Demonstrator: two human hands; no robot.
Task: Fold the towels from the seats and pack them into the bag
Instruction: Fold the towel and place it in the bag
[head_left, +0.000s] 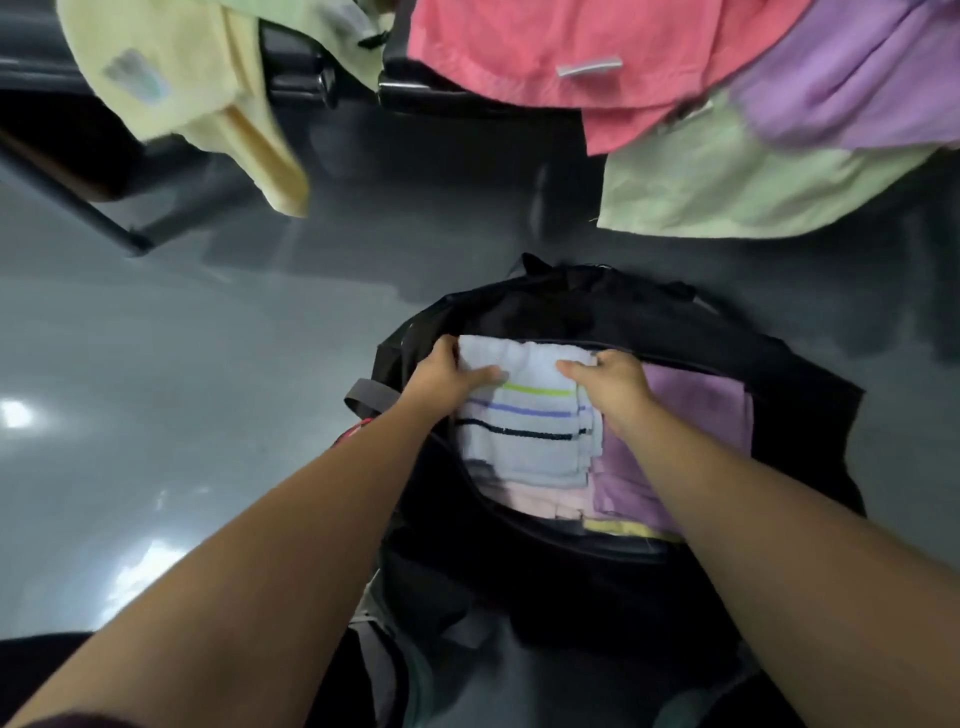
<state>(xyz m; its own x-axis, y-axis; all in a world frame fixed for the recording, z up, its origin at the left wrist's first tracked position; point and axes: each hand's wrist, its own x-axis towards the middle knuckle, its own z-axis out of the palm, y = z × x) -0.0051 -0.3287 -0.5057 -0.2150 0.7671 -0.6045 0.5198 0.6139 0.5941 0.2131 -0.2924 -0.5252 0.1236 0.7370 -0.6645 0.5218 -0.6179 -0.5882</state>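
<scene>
Broadly, I log a glossy grey floor (156, 389) across the whole head view, with light glare toward its left edge. A black fabric bag (571, 306) sits open on the floor at lower centre, its mouth facing up. Along the top edge of the view, dark seat frames (296, 67) carry loose towels. A coral pink towel (545, 47) lies at top centre and a pale green towel (727, 187) hangs below it to the right. A purple towel (857, 67) at the top right corner overlaps the green one, and a pale yellow towel (171, 78) is draped at top left. All four lie loose and crumpled.

Inside the bag, I record a folded lilac towel (691, 410) lying flat against the right side of the opening. A folded white towel with lime, violet and black stripes (524, 447) lies on the left side of the opening, overlapping the lilac one's left edge. A pale pink towel (540, 499) shows beneath the white one at its near edge, and a thin yellow towel edge (623, 529) shows at the bag's near rim.

The left hand (447, 371) grips the white towel's far left corner, thumb on top, fingers curled behind. The right hand (613, 384) grips its far right corner likewise, thumb on top, fingers wrapped over the edge. Both forearms are bare.
</scene>
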